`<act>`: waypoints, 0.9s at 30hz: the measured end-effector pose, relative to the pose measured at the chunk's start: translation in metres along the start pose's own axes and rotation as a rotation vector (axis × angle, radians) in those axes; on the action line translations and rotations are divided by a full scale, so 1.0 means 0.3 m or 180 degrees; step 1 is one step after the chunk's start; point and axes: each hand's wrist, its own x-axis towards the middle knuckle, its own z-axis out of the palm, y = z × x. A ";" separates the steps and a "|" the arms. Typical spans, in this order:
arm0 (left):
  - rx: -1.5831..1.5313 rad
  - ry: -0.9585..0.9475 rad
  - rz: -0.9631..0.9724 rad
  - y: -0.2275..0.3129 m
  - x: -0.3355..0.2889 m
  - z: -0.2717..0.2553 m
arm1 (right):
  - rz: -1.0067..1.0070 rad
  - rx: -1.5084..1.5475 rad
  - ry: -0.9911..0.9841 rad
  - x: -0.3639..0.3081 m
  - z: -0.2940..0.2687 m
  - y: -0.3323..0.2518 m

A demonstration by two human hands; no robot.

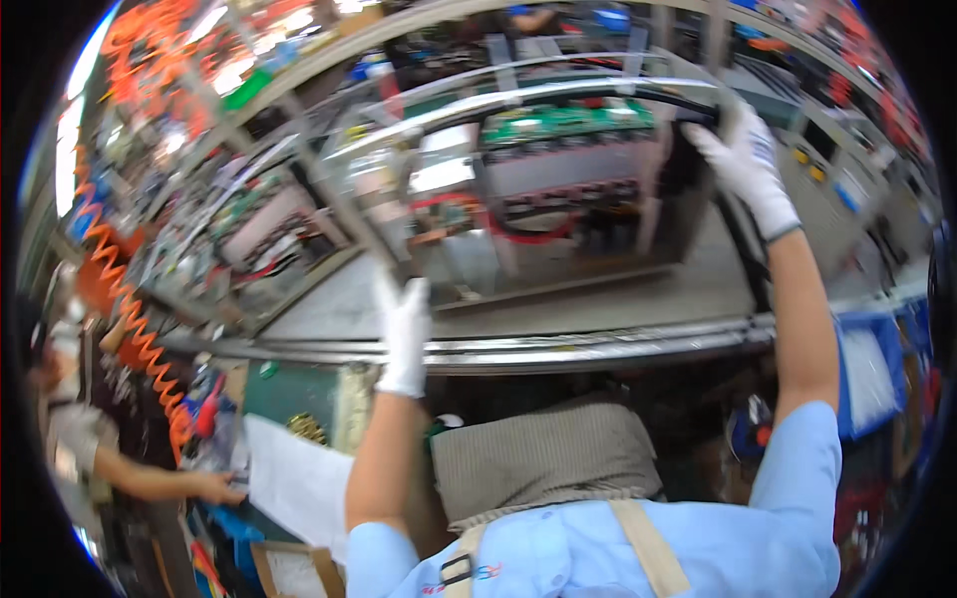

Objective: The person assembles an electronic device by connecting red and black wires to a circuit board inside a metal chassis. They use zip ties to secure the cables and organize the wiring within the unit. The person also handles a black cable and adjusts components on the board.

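Note:
In front of me on the conveyor line stands an open metal electronics chassis (588,274), blurred by motion. It holds a green circuit board (568,122), red cables (528,235) and dark parts. My left hand (404,334), in a white glove, grips the chassis at its near left corner; its thumb shows apart from the fingers, whose tips are smeared. At the far right corner my right hand (748,169), gloved too, is closed around the upper edge by a black cable (688,103). Both arms are stretched forward.
A second similar chassis (284,234) stands left on the line. Metal rails (558,347) run along the near edge. A white sheet (294,473) lies on the green bench. An orange coiled hose (130,299) hangs left; a co-worker's hand (217,488) reaches in. A blue bin (867,374) is right.

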 end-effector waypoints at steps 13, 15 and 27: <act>0.1588 -0.2063 0.4580 0.824 -0.225 0.564 | 0.3388 0.3639 -0.1801 -0.922 -0.413 -0.325; 0.1514 -0.2639 0.5262 0.786 -0.330 0.699 | 0.4030 0.3553 -0.2826 -1.123 -0.524 -0.483; 0.1211 -0.5382 0.2895 1.084 -0.436 0.797 | 0.3920 0.1161 -0.1368 -1.702 -0.568 -0.219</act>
